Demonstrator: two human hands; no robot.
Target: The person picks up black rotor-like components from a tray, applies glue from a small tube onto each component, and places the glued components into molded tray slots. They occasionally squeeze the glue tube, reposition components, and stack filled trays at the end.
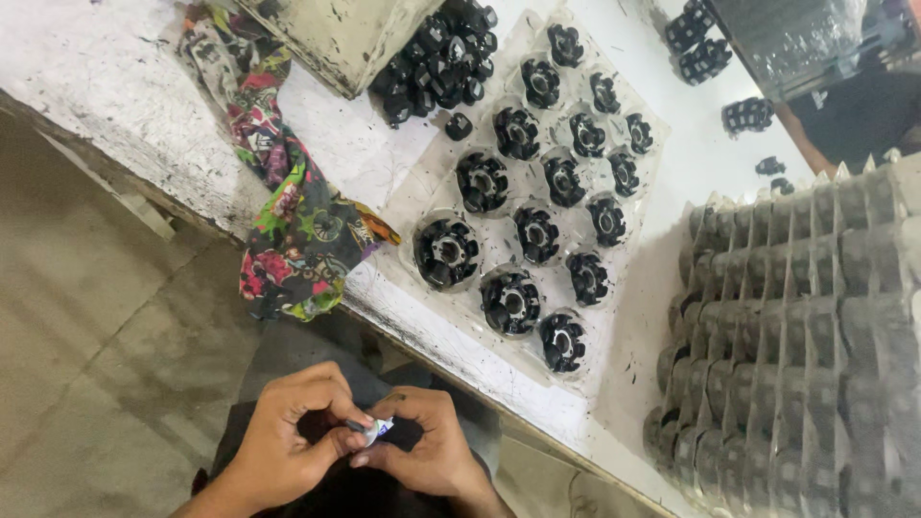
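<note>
1. Pinching a small white tube (pixel 377 430) between the fingertips of both hands, left hand (pixel 293 436) and right hand (pixel 427 446) pressed close together.
2. Lying with its long axis slanted, between the two hands, both equally near, low above the lap.
3. Sitting well apart, up on the white table (pixel 115 86): a clear tray (pixel 628 254) of black round parts (pixel 446 251), beside a colourful cloth (pixel 288 206).

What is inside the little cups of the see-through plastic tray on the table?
Each cup of the clear plastic tray holds one round black ring-shaped part with a pale middle. The undersides of the parts and the tray's far end beside the loose black pile are hidden.
</note>
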